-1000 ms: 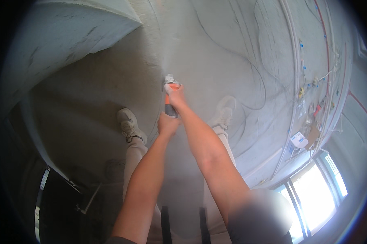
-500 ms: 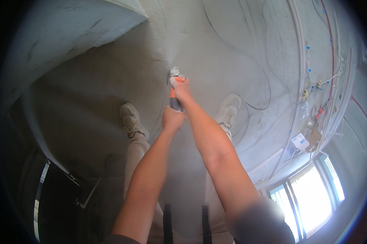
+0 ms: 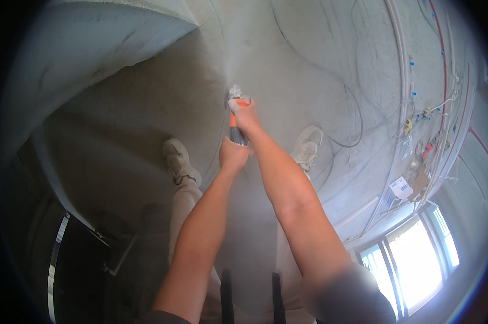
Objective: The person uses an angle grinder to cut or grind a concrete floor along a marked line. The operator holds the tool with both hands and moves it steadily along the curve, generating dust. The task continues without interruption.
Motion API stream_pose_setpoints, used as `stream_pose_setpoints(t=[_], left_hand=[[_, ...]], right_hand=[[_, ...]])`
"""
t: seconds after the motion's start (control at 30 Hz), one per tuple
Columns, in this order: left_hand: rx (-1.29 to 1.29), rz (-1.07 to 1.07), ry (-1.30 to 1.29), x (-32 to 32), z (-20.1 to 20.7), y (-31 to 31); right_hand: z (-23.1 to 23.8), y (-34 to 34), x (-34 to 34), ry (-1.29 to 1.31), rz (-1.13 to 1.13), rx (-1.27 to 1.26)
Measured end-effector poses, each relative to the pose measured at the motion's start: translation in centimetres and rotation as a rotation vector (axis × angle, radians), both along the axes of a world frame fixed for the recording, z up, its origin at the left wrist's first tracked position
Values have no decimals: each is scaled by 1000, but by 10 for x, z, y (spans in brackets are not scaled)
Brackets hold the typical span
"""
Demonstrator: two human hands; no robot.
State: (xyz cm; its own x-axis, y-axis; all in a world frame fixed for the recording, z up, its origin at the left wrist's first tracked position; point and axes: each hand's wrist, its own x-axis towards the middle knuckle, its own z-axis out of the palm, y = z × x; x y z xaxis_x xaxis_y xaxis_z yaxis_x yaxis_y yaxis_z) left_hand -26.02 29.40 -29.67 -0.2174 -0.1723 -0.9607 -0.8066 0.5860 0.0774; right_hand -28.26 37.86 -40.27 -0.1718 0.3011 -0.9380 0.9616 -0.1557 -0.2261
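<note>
Both hands hold an orange and dark grey angle grinder (image 3: 237,134) out in front of me, its pale, dusty head pointing away. My right hand (image 3: 245,115) is wrapped round the front of the body, close behind the head. Behind it, my left hand (image 3: 234,155) grips the rear end. A thin dark disc (image 3: 226,98) shows edge-on at the head's left side, close to the grey concrete floor (image 3: 163,100). Pale dust (image 3: 232,56) streams forward from the disc. Whether the disc's edge is in the floor is hidden by the haze.
My shoes, left (image 3: 176,159) and right (image 3: 309,146), stand either side of the tool. A dark cable (image 3: 357,121) loops over the floor at right. Pipes (image 3: 402,70) and a white box (image 3: 400,187) lie farther right. A concrete block (image 3: 119,38) juts in at upper left.
The dust stream looks denser and reaches farther forward. The view has shifted slightly, and the grinder with both hands sits a little farther right in it. Both grips are unchanged.
</note>
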Motion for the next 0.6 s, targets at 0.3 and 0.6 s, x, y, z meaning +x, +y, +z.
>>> stream_pose_setpoints(t=[0.3, 0.6], left_hand=[[-10, 31, -8, -13, 8, 10], [27, 64, 26, -34, 16, 20]], right_hand=[[-1, 5, -10, -14, 21, -34], [12, 15, -32, -40, 59, -12]])
